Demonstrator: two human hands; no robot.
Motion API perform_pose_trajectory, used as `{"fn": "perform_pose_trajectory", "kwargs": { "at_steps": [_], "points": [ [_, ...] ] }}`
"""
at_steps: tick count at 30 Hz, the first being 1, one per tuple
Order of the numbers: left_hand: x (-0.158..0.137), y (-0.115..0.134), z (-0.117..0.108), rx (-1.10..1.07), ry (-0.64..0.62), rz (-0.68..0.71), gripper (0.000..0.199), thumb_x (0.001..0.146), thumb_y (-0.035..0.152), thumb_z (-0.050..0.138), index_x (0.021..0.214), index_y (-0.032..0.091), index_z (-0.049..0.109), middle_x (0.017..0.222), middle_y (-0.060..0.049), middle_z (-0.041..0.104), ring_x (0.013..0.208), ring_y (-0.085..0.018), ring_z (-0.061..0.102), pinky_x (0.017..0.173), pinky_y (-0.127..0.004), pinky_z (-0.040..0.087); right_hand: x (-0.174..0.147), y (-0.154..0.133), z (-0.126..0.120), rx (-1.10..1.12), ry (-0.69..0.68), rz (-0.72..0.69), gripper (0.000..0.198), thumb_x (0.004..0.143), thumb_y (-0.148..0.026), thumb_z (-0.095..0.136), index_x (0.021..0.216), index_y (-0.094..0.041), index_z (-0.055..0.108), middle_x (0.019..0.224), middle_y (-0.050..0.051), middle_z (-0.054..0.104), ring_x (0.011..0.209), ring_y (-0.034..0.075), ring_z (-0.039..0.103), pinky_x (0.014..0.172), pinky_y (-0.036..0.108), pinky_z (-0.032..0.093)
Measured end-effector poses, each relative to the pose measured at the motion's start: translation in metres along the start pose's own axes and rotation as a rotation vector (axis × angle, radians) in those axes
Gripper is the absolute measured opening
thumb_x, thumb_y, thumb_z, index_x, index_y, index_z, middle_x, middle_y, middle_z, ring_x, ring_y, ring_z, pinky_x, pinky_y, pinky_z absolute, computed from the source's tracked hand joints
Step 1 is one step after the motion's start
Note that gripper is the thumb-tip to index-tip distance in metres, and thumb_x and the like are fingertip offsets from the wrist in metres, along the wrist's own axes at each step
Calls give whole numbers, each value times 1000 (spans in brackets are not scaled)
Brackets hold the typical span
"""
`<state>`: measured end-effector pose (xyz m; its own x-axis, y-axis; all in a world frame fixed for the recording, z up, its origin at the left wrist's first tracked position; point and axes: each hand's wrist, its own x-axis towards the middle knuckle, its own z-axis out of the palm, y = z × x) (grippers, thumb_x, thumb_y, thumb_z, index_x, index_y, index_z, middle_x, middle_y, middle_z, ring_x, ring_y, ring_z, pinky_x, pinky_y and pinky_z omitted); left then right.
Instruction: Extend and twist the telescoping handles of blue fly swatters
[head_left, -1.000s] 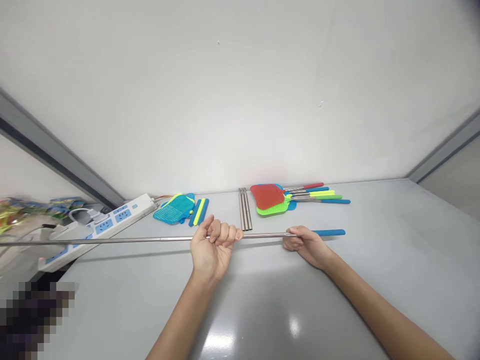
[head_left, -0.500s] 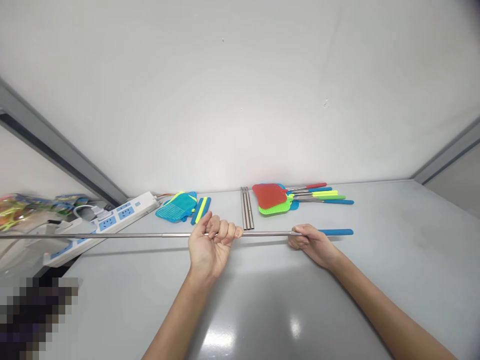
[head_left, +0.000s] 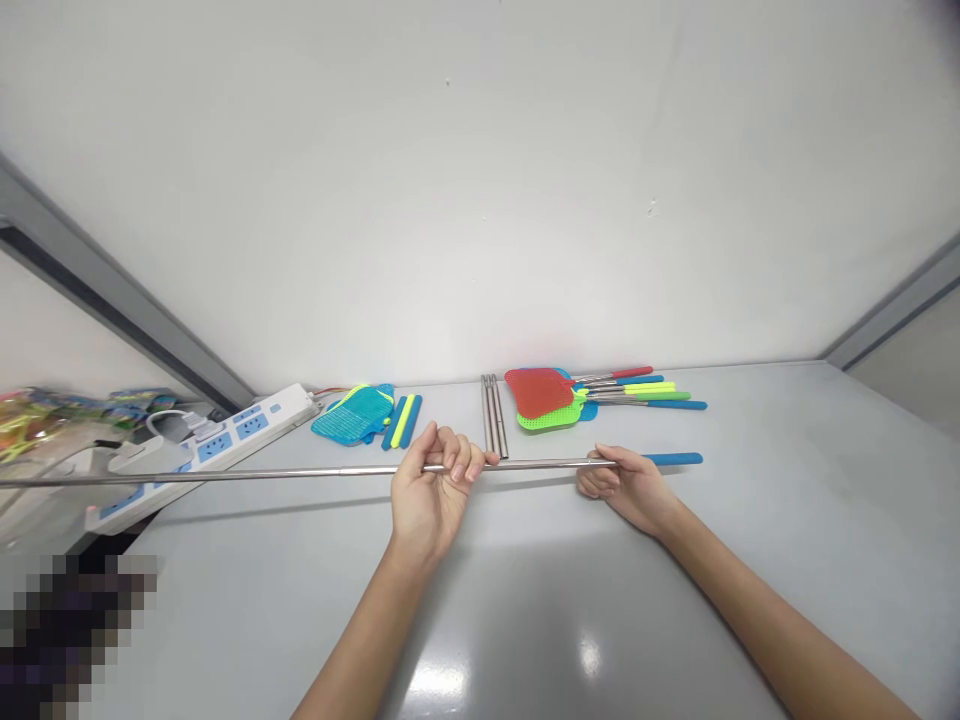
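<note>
A long, thin telescopic metal rod (head_left: 540, 464) with a blue handle grip (head_left: 679, 459) lies level across my view, above the table. Its far end runs out past the left edge, so that end is hidden. My left hand (head_left: 439, 495), palm up, has its fingers curled around the middle of the rod. Near the blue grip, my right hand (head_left: 626, 490) pinches the rod between thumb and fingers. Just behind my hands, several short metal tubes (head_left: 495, 420) lie side by side on the table.
Fly swatters (head_left: 541, 393) with coloured handles are stacked against the wall. Further left lie loose blue swatter heads (head_left: 356, 415) and blue and yellow grips (head_left: 403, 422). A white power strip (head_left: 255, 425) with plugs and colourful bagged items (head_left: 75, 410) occupy the left side.
My left hand has slid slightly right toward my right hand. The rod now tilts a little, its left end lower. My right hand has barely moved.
</note>
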<state>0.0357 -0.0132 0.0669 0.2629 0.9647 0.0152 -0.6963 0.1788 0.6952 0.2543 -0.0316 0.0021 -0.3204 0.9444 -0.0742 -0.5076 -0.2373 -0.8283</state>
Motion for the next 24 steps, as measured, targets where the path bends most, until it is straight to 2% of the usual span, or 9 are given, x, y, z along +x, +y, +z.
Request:
{"fn": "perform_pose_trajectory", "kwargs": {
  "at_steps": [4, 9, 12, 18, 21, 24],
  "points": [
    [2, 5, -7, -7, 30, 78, 32, 80, 28, 33, 51, 16, 41, 50, 1, 39, 53, -12, 45, 65, -31, 41, -2, -6, -7, 54, 79, -69, 39, 79, -30, 37, 41, -18, 36, 44, -2, 23, 45, 12, 25, 52, 31, 22],
    [7, 8, -16, -105, 95, 75, 30, 79, 26, 35, 51, 16, 39, 50, 3, 36, 48, -9, 40, 58, -27, 39, -3, -12, -12, 8, 156, -144, 41, 79, -32, 38, 40, -17, 39, 45, -1, 26, 46, 12, 28, 51, 31, 23],
    [8, 5, -16, -140, 115, 67, 29, 79, 24, 37, 51, 16, 37, 49, 3, 34, 46, -7, 36, 54, -24, 37, -3, -12, -10, -40, 163, -141, 41, 78, -32, 38, 41, -17, 42, 46, 0, 29, 46, 12, 29, 51, 31, 23],
    [7, 0, -13, -130, 109, 69, 28, 79, 24, 39, 53, 16, 38, 51, 4, 34, 46, -7, 36, 54, -23, 37, -3, -10, -8, -133, 145, -124, 42, 81, -35, 36, 44, -17, 47, 46, 1, 34, 48, 13, 31, 52, 31, 24],
    [5, 0, -11, -113, 73, 54, 28, 81, 25, 38, 54, 16, 38, 51, 4, 33, 47, -7, 36, 56, -24, 37, -3, -9, -7, -194, 140, -82, 44, 81, -39, 36, 44, -17, 46, 45, 0, 33, 48, 13, 31, 53, 30, 24],
    [3, 2, -9, -125, 45, 44, 30, 81, 25, 36, 53, 16, 35, 48, 5, 28, 43, -7, 33, 52, -23, 35, -3, -8, -8, -208, 146, -60, 45, 80, -40, 39, 41, -18, 39, 44, -2, 27, 47, 12, 28, 52, 29, 23]
  ]
}}
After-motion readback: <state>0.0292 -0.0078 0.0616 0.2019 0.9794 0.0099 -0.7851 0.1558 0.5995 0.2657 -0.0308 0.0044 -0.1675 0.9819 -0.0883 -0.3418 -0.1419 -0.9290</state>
